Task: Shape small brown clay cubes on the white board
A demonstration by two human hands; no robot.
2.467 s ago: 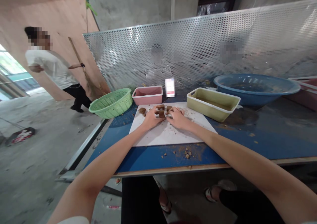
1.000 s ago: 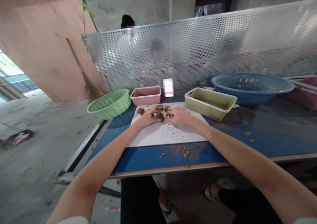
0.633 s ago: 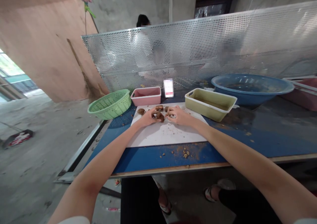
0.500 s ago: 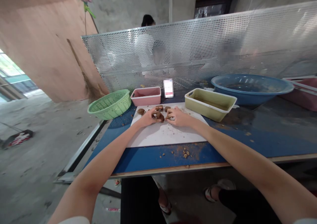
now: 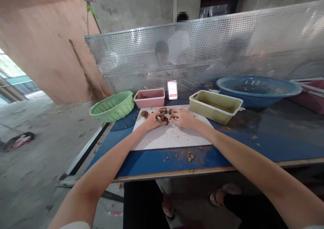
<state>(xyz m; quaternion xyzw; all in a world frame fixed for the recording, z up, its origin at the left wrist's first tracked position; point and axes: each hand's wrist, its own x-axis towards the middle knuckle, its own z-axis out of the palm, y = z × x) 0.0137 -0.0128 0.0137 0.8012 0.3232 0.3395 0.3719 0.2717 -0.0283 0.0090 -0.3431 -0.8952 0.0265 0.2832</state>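
Note:
My left hand (image 5: 153, 120) is curled round the left side of a brown clay-like lump (image 5: 164, 118) on a white board (image 5: 164, 138). Just to the right, my right hand (image 5: 183, 118) has its fingers bent and drawn together beside the lump. Whatever its fingertips pinch is too small to make out. Behind the hands lie two more brown pieces, one oblong (image 5: 163, 110) and one short (image 5: 170, 111) that is partly covered by my right fingers. A rough brown lump (image 5: 144, 114) rests near the board's left edge. Crumbs are scattered over the board.
Around the board stand a green basket (image 5: 112, 109), a pink bin (image 5: 150, 103), a yellow-green bin (image 5: 215, 111) with murky liquid and a blue basin (image 5: 258, 95). Small crumbs (image 5: 189, 157) lie by the front edge. A perforated metal screen (image 5: 126, 60) rises behind, with people beyond it.
My fingers have shifted slightly around the brown lump, which has turned a little. Behind the screen, a person has moved to the right.

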